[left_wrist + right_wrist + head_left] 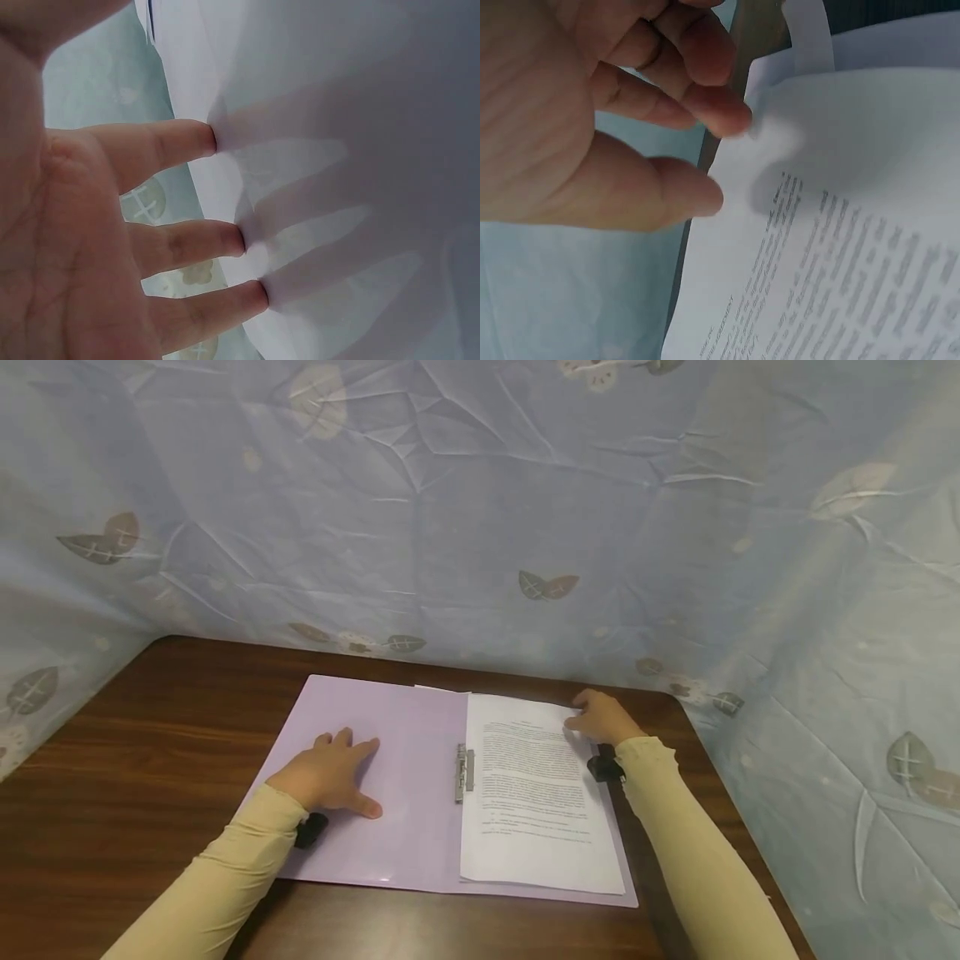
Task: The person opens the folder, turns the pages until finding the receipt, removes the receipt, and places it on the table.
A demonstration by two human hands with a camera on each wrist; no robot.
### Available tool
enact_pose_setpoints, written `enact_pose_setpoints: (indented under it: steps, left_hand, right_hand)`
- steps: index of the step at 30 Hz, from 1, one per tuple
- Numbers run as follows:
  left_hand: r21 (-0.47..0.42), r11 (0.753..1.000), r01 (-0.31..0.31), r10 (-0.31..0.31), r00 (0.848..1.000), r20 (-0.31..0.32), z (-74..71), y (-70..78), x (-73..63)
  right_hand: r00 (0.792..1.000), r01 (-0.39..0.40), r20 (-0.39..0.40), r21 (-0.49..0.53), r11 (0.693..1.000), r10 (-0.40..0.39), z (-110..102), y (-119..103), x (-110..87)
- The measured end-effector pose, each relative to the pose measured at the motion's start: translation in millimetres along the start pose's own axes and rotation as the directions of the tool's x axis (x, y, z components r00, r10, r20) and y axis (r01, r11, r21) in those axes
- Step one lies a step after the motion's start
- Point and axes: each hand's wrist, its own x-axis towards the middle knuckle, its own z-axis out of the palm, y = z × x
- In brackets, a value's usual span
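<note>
A purple folder lies spread open on the table, with a metal clip near its spine. Printed sheets rest on its right half, their text also visible in the right wrist view. On the left cover my left hand has its fingers spread, and in the left wrist view the extended fingertips touch the smooth purple surface. My right hand is at the upper right corner of the sheets. Its thumb and fingers are apart in the right wrist view, with fingertips at the paper's edge.
The dark wooden table extends to the left of the folder and in front of it. A pale blue curtain with leaf prints hangs behind the table and along both sides. At the folder's top edge, a white strip sticks out.
</note>
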Motion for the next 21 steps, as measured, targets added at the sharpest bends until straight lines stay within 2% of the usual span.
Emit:
enact_pose_setpoints:
  steps: [3, 8, 10, 21]
  left_hand:
    - [0.001, 1.000, 0.004, -0.004, 1.000, -0.002, -0.8, 1.2, -0.3]
    - [-0.005, 1.000, 0.013, -0.013, 1.000, 0.000, -0.3, 1.7, -0.1]
    - [-0.004, 1.000, 0.013, -0.013, 1.000, -0.002, 0.1, 1.7, 0.1]
    - [-0.002, 1.000, 0.002, -0.002, 1.000, -0.005, -2.3, 3.3, -2.1]
  right_hand:
    - [1.000, 0.001, 0.009, -0.036, 0.999, -0.001, 0, -3, -0.7]
    - [1.000, -0.010, 0.016, -0.233, 0.972, 0.014, 4, -4, -2.7]
    - [0.999, -0.013, 0.027, -0.279, 0.960, 0.021, 6, -3, -3.3]
    - [0.999, -0.036, 0.019, -0.309, 0.950, 0.044, 18, 2, -1.3]
